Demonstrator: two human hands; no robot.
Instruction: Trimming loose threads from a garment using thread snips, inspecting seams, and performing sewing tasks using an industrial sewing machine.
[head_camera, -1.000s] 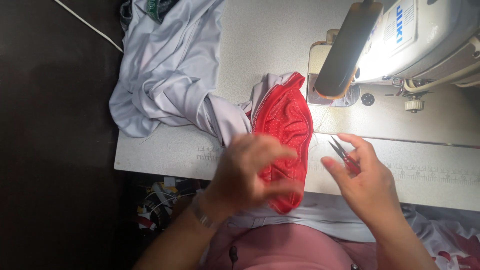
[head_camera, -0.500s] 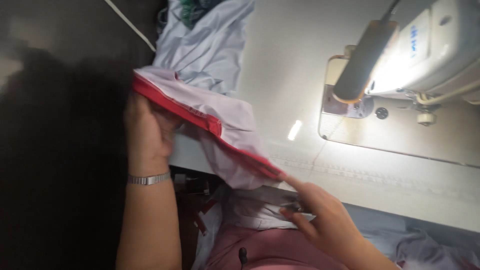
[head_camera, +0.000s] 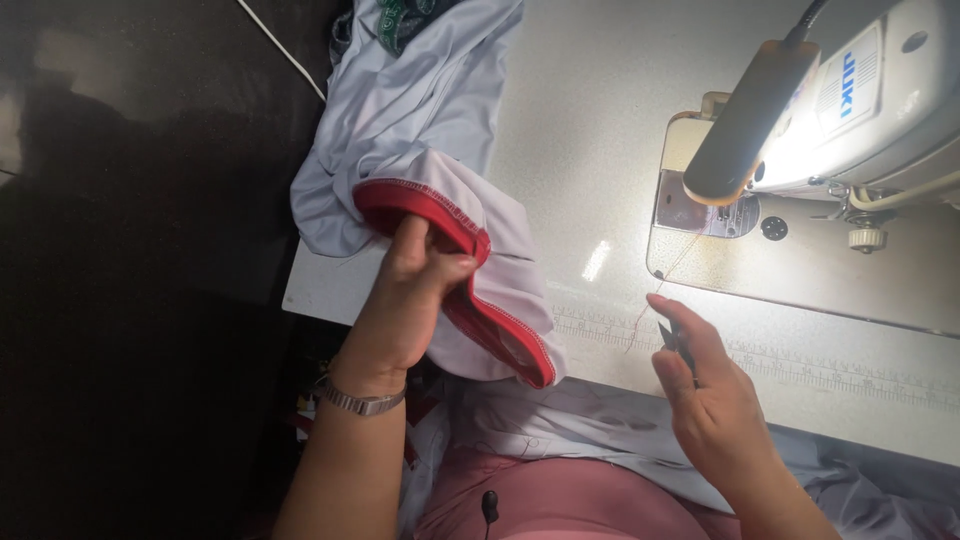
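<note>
White sewing table (head_camera: 600, 130) | left hand (head_camera: 415, 290) gripping red-trimmed white garment (head_camera: 480, 290), seam stitched | right hand (head_camera: 715, 400) pinching thread snips (head_camera: 676, 340) beside trailing thread (head_camera: 640, 318), uncut

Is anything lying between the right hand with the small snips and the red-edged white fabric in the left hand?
Nothing visible: only bare white table separates the right hand from the red-edged white fabric gripped by the left hand.

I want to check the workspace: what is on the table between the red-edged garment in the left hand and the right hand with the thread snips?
Head view: only bare white table with its printed ruler strip separates the red-edged garment in the left hand from the right hand holding thread snips.
</note>
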